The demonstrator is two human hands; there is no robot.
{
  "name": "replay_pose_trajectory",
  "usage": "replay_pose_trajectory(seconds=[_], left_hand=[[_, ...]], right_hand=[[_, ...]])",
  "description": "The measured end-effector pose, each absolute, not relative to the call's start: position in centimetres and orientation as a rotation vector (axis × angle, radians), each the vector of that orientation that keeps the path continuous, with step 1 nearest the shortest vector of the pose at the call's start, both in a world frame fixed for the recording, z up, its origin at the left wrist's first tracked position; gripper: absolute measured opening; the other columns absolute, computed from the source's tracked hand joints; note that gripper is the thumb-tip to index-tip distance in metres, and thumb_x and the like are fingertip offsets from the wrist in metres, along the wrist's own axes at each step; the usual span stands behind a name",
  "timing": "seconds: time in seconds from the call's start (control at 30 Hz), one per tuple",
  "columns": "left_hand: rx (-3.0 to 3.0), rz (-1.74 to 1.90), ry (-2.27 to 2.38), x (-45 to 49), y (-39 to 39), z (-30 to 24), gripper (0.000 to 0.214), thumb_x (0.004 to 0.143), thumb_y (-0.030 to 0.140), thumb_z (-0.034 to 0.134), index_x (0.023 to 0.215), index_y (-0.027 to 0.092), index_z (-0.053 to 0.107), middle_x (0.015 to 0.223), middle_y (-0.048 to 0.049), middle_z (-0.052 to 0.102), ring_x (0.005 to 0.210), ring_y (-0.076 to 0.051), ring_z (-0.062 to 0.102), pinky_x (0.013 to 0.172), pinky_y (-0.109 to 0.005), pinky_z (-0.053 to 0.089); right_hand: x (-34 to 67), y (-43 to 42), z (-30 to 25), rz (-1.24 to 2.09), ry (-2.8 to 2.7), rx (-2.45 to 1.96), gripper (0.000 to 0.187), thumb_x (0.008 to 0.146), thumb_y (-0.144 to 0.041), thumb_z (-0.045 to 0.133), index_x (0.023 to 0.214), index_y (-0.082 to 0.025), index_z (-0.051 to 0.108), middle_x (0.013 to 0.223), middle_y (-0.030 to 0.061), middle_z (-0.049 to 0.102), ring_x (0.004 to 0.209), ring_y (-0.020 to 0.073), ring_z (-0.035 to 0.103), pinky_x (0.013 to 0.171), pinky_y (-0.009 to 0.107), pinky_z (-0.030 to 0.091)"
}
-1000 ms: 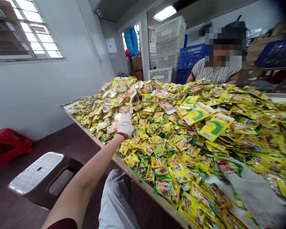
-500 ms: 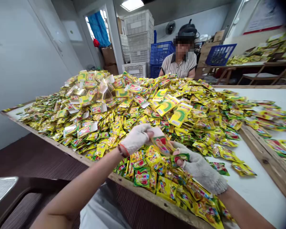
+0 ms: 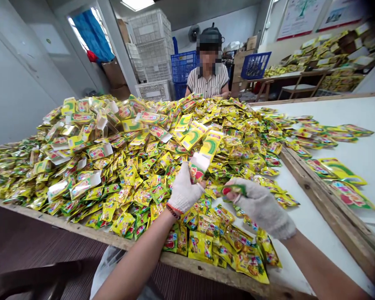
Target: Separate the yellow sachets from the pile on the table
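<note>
My left hand [image 3: 184, 192], in a white knit glove, is closed on a small sachet pack [image 3: 198, 166] and holds it upright above the pile. To its right, my gloved right hand [image 3: 258, 205] is closed on a green and red sachet [image 3: 233, 190]. Both hands hover over the near edge of a huge heap of yellow and green sachets [image 3: 128, 154] that covers the white table [image 3: 312, 221]. Several larger yellow packets [image 3: 203, 139] lie on top of the heap, just beyond my hands.
A person in a striped shirt [image 3: 208, 83] sits across the table. Behind stand white crates [image 3: 150, 46], blue crates [image 3: 183, 66] and cardboard boxes. A wooden rail [image 3: 331, 212] divides the table from a second white surface [image 3: 362, 146] bearing a few sachets. A clear plastic bag [image 3: 109, 266] hangs below the table's edge.
My left hand came back from the far left of the heap with a sachet pack and now holds it up beside my right hand. The view swung right.
</note>
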State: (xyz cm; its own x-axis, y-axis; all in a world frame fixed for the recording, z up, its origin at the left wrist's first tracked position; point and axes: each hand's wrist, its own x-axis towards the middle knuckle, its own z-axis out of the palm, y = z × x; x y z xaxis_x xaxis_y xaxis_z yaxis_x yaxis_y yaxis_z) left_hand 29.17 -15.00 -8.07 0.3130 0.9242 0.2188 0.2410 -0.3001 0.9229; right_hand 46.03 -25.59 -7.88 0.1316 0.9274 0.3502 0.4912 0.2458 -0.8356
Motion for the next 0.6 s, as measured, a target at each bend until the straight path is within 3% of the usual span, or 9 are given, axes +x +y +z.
replay_pose_trajectory(seconds=[0.07, 0.17, 0.3, 0.43, 0.6], left_hand=[[2.273, 0.955, 1.140, 28.5, -15.2, -8.3, 0.047, 0.066, 0.029, 0.072, 0.107, 0.022, 0.050, 0.097, -0.0050, 0.057, 0.091, -0.023, 0.056, 0.084, -0.036, 0.046], [2.592, 0.797, 1.075, 28.4, -16.0, -8.8, 0.053, 0.069, 0.036, 0.070, 0.115, 0.022, 0.048, 0.107, -0.0078, 0.058, 0.100, -0.027, 0.056, 0.087, -0.038, 0.047], [2.710, 0.710, 1.070, 28.6, -16.8, -8.8, 0.048, 0.072, 0.035, 0.067, 0.114, 0.021, 0.048, 0.112, -0.0086, 0.057, 0.106, -0.027, 0.056, 0.092, -0.037, 0.047], [2.790, 0.570, 1.039, 28.7, -17.1, -8.4, 0.051, 0.067, 0.028, 0.067, 0.114, 0.022, 0.049, 0.113, -0.0080, 0.057, 0.106, -0.027, 0.056, 0.090, -0.037, 0.048], [2.766, 0.529, 0.983, 29.2, -17.6, -8.8, 0.048, 0.068, 0.028, 0.067, 0.112, 0.021, 0.048, 0.110, -0.0073, 0.057, 0.102, -0.026, 0.056, 0.088, -0.036, 0.048]], right_hand=[[46.5, -25.9, -7.1, 0.507, -1.246, -1.476, 0.027, 0.085, -0.043, 0.061, 0.097, -0.020, 0.065, 0.086, 0.0040, 0.069, 0.076, 0.0180, 0.063, 0.069, 0.029, 0.051], [46.6, -25.5, -7.0, 0.305, -1.137, -1.572, 0.031, 0.084, -0.048, 0.059, 0.094, -0.019, 0.064, 0.086, 0.0051, 0.069, 0.077, 0.0194, 0.060, 0.070, 0.031, 0.048], [47.4, -24.8, -7.7, 0.315, -1.320, -1.719, 0.028, 0.084, -0.046, 0.057, 0.082, -0.019, 0.063, 0.078, 0.0051, 0.067, 0.072, 0.0197, 0.057, 0.067, 0.032, 0.045], [48.1, -25.0, -7.9, 0.447, -1.539, -1.739, 0.026, 0.085, -0.044, 0.056, 0.087, -0.020, 0.065, 0.081, 0.0035, 0.067, 0.074, 0.0189, 0.058, 0.069, 0.031, 0.045], [46.7, -24.6, -9.0, 0.100, -1.455, -1.833, 0.027, 0.088, -0.043, 0.053, 0.086, -0.018, 0.065, 0.086, 0.0093, 0.069, 0.080, 0.0228, 0.060, 0.075, 0.034, 0.047]])
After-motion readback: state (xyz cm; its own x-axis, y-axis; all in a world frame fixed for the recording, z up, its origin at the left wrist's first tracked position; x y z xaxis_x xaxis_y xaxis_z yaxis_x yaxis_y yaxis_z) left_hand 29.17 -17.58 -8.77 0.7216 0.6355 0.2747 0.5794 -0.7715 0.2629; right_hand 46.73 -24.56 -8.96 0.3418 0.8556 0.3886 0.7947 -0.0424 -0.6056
